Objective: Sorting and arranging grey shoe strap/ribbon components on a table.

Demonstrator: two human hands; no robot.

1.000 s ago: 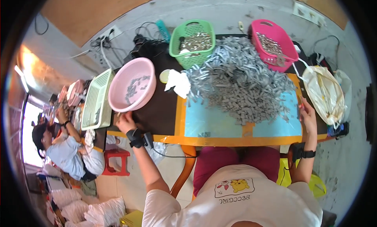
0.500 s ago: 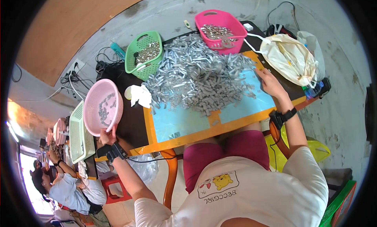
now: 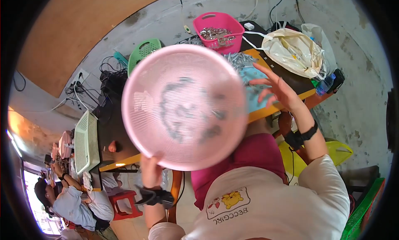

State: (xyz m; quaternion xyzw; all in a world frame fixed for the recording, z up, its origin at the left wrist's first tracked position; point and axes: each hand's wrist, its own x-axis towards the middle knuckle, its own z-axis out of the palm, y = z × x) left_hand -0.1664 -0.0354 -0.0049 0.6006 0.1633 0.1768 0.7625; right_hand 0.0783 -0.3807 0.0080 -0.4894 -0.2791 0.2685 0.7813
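My left hand (image 3: 151, 168) grips the near rim of a round pale pink plastic basket (image 3: 187, 150), lifted in front of me above the table's near side. Small grey pieces (image 3: 171, 130) lie in its bottom, smeared by motion. Just past the basket's right side, my right hand (image 3: 279, 89) hovers over the table, fingers spread, holding nothing. Beneath it is a light blue mat (image 3: 252, 102) edged with orange tape. Most of the heap of grey strip-like pieces (image 3: 242, 60) on the mat is hidden behind the basket.
At the back stand a bright pink basket (image 3: 231, 45) of shiny metal parts and a partly hidden green basket (image 3: 139, 54). A cream bag (image 3: 286, 54) and a bottle (image 3: 324, 85) sit right. Left are a long whitish basket (image 3: 93, 150), a red stool (image 3: 128, 205) and a seated person (image 3: 71, 206).
The pale pink basket has been lifted from the table's left side and swung right, in front of the heap. My right hand has risen off the mat with its fingers spread.
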